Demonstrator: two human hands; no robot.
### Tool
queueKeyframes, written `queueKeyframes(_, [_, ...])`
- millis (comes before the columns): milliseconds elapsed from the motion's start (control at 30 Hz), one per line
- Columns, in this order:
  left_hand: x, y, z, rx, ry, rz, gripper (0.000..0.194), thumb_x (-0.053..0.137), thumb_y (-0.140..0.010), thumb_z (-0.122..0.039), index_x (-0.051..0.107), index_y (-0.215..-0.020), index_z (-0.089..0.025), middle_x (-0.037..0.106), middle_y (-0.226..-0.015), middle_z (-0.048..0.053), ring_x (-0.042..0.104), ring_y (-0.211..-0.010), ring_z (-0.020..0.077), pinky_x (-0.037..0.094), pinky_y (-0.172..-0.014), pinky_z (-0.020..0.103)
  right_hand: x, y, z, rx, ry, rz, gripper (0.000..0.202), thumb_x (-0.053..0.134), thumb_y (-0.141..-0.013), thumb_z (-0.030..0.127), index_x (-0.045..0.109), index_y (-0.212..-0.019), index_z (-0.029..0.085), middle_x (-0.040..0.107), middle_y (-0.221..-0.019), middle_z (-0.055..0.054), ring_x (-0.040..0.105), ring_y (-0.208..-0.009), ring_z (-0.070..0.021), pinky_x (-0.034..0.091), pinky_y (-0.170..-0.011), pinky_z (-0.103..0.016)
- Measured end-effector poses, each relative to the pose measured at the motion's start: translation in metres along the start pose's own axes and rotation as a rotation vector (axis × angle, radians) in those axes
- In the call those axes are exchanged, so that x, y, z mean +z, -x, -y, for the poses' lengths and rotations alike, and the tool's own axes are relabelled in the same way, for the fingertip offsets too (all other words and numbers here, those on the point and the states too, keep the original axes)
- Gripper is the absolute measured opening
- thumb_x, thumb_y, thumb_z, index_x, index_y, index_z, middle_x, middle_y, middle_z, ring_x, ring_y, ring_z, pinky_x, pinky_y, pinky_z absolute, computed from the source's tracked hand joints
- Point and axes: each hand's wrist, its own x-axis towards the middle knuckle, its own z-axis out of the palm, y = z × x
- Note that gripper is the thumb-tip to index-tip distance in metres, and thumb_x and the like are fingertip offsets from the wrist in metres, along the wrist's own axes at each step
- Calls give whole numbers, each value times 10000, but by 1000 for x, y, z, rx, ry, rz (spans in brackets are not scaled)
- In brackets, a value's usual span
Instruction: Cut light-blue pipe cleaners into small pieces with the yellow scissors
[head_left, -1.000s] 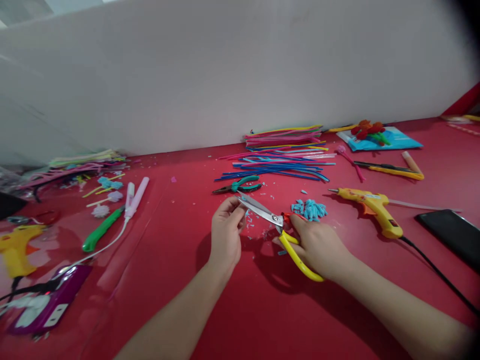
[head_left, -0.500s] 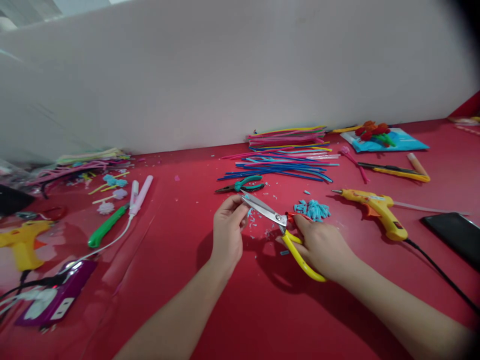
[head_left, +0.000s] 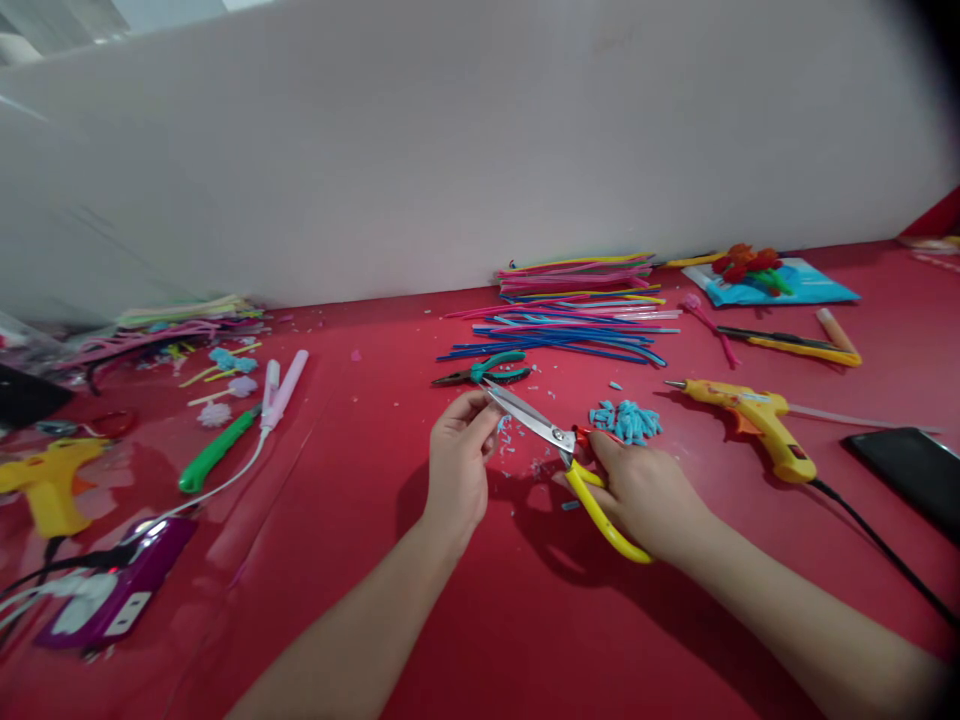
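Note:
My right hand grips scissors with yellow and red handles. The blades point up and left, their tips at the fingertips of my left hand. Thumb and fingers of that hand pinch a small light blue piece, now almost wholly hidden by the fingers and blades. Beside the scissors, right of the blades, lies a heap of short light blue pieces. Fine light blue clippings are scattered below the blade tips. Just beyond my left hand rest green-handled pliers.
Coloured pipe-cleaner-like stems lie along the wall. A yellow glue gun and a black phone are at right. At left are a green-handled cutter, a pink flat iron, another glue gun and a purple power strip.
The hands and scissors hold nearly the same pose. The light blue bit seen at the blade tips earlier is now mostly out of sight. The whole view has shifted very slightly.

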Motion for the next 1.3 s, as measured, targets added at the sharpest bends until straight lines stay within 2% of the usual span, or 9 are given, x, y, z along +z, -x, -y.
queueKeyframes(567, [0, 0, -1, 6, 9, -12, 92, 599, -633, -183, 588, -723, -165, 443, -539, -56, 297, -408, 15, 171, -359, 160, -1, 1, 0, 23, -20, 30, 395, 244, -808, 529, 423, -722, 187, 562, -547, -33, 498, -443, -133, 139, -430, -245])
queueKeyframes(833, [0, -1, -1, 13, -10, 6, 110, 595, -655, -209, 577, -747, -151, 410, -518, -55, 291, -409, 21, 165, -361, 158, -2, -1, -5, 29, -76, 13, 355, 307, -792, 505, 443, -715, 186, 537, -537, -24, 446, -432, -116, 148, -434, -242])
queueKeyframes(967, [2, 0, 0, -46, -23, 53, 137, 608, -657, -245, 553, -734, -147, 449, -556, -44, 300, -414, 20, 168, -367, 159, -5, -4, -4, 88, -333, -18, 270, 419, -748, 445, 432, -658, 191, 457, -497, 21, 377, -430, -92, 179, -425, -221])
queueKeyframes(1100, [6, 5, 5, -217, -81, 287, 164, 607, -663, -279, 554, -733, -140, 431, -544, -45, 290, -413, 22, 178, -383, 165, -10, -7, 0, 186, -789, -46, 219, 465, -716, 389, 442, -642, 185, 407, -499, 46, 360, -438, -75, 251, -413, -197])
queueKeyframes(1200, [9, 11, 8, -314, -140, 428, 162, 595, -674, -287, 563, -739, -143, 405, -533, -52, 289, -419, 22, 187, -397, 167, -16, -7, 3, 265, -1125, 25, 212, 492, -696, 389, 480, -732, 180, 381, -455, 77, 348, -360, -61, 283, -367, -189])
queueKeyframes(1300, [11, 15, 10, -368, -203, 537, 159, 584, -683, -293, 569, -737, -144, 404, -526, -52, 289, -416, 26, 191, -398, 174, -20, -6, 4, 279, -1289, 75, 216, 531, -668, 370, 482, -752, 176, 374, -412, 97, 339, -302, -53, 281, -327, -181])
